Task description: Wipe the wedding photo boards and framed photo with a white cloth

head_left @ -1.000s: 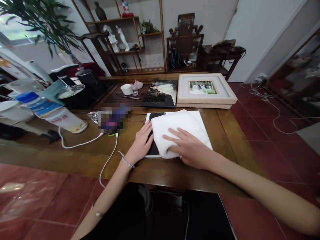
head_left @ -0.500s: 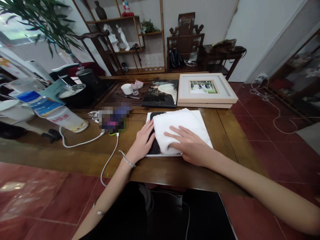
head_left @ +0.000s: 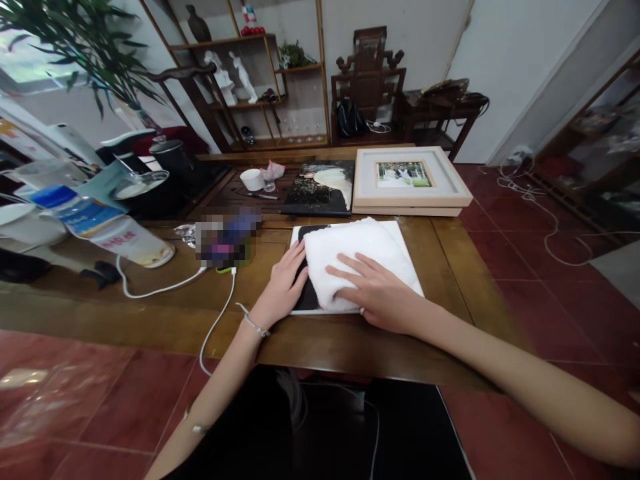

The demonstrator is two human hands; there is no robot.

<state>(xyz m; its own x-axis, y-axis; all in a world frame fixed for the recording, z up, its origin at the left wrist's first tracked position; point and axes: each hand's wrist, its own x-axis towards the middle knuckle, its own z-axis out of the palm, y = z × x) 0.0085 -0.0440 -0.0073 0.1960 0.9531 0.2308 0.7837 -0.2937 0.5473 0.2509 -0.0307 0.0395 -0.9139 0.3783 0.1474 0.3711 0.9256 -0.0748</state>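
A folded white towel [head_left: 360, 257] lies on a flat white-edged frame with a dark face [head_left: 307, 297] on the wooden table [head_left: 310, 343]. My right hand [head_left: 377, 293] lies flat on the near part of the towel, fingers stretched out and pressing it down. My left hand [head_left: 283, 287] rests with spread fingers on the frame's left edge, just beside the towel, a thin bracelet at the wrist.
Behind the towel lie a dark photo print [head_left: 320, 188] and a pale wooden picture frame [head_left: 410, 180]. To the left are a blurred device [head_left: 227, 238] with a white cable [head_left: 215, 320], a lying bottle [head_left: 103, 227], a white cup [head_left: 251, 179] and dark pots. Shelves and chairs stand at the back.
My right hand has shifted the towel very slightly over the frame. My left hand has stayed at the frame's left edge.
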